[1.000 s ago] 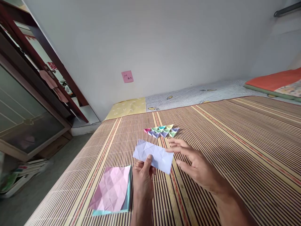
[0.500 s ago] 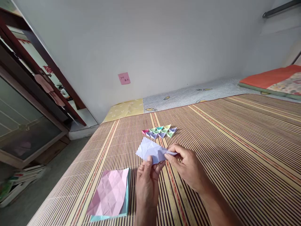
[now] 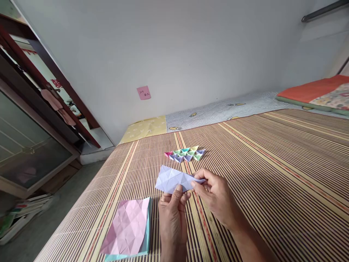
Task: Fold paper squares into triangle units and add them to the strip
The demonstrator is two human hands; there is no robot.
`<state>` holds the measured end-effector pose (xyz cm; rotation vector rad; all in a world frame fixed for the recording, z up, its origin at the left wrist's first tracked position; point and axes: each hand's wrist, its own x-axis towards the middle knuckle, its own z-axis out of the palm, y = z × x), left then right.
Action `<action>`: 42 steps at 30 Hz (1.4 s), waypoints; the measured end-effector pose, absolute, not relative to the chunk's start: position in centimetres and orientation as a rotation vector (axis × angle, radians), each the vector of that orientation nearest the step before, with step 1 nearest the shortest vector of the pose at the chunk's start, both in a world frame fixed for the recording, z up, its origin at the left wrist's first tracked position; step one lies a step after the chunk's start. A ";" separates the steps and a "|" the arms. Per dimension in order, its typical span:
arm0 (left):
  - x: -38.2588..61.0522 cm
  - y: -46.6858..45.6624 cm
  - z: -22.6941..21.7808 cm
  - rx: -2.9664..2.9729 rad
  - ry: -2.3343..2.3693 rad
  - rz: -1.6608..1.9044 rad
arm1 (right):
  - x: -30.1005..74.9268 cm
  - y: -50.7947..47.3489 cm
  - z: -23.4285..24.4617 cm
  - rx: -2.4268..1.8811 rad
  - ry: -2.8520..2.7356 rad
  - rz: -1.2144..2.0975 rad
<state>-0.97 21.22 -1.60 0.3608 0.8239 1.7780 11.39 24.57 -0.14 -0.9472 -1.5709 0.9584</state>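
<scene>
A creased lavender paper strip [image 3: 173, 179] is held just above the striped bamboo mat [image 3: 272, 163]. My left hand [image 3: 173, 214] pinches its lower edge between thumb and fingers. My right hand [image 3: 215, 198] pinches the strip's right end, where the paper is folded into a point. Beyond the strip lies a cluster of small folded paper pieces [image 3: 185, 154] in pink, green, teal and purple. At the lower left a creased pink sheet [image 3: 128, 225] rests on a teal sheet [image 3: 147, 240].
The mat covers a bed against a white wall with a pink sticky note [image 3: 143, 92]. An orange pillow [image 3: 316, 91] lies at the far right. A dark wooden cabinet with glass [image 3: 32, 127] stands left, and books [image 3: 21, 214] lie on the floor.
My right hand went from open beside the strip to pinching its right end, folding that end into a point. The left hand kept its grip on the lower edge.
</scene>
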 end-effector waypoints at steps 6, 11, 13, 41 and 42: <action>-1.1 21.0 -1.5 0.314 0.855 1.792 | 11.4 24.5 -0.2 -0.941 -1.584 0.931; -1.4 20.8 -1.2 0.535 0.885 1.723 | 11.8 24.4 0.4 -0.884 -1.563 1.034; -1.4 20.7 -1.1 0.609 0.882 1.668 | 12.0 24.4 0.6 -0.849 -1.614 1.042; -1.8 20.0 -1.5 0.694 0.809 1.456 | 15.8 25.1 0.5 -0.730 -1.804 0.835; -1.8 20.0 -1.5 0.728 0.883 1.533 | 15.7 25.2 0.4 -0.796 -1.726 0.840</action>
